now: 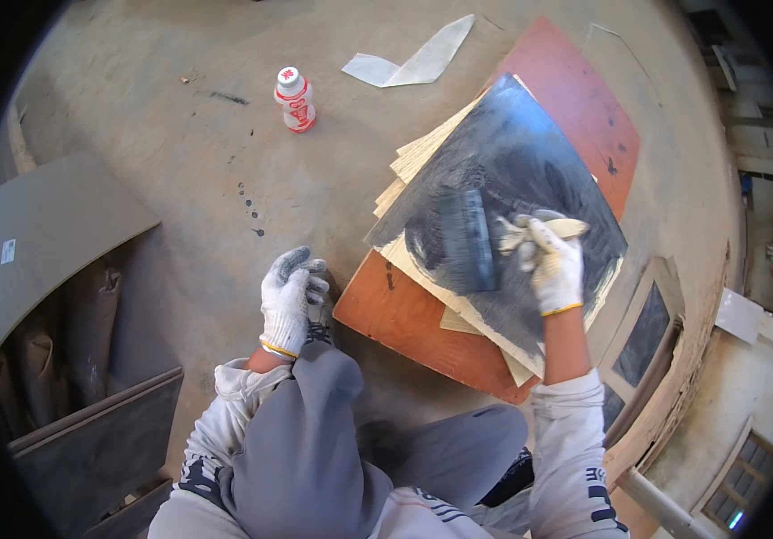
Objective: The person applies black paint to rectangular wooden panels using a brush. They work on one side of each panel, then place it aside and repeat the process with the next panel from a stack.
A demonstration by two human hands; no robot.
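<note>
My right hand (553,265), in a white glove, grips the pale handle of a wide black-bristled brush (467,238). The brush rests on the top sheet (530,157) of a stack of thin wood sheets, and most of that sheet is coated dark grey-black. The stack lies on a reddish-brown board (575,90) on the concrete floor. My left hand (289,296), also gloved, rests near my left knee by my shoe, with its fingers curled and nothing in it. I am crouched low, grey trousers in the lower middle.
A small white bottle with a red label (295,99) stands on the floor at the top. A pale scrap of sheet (413,63) lies beyond it. Grey boards and dark panels (72,296) lean at the left. A framed dark panel (642,337) lies at the right.
</note>
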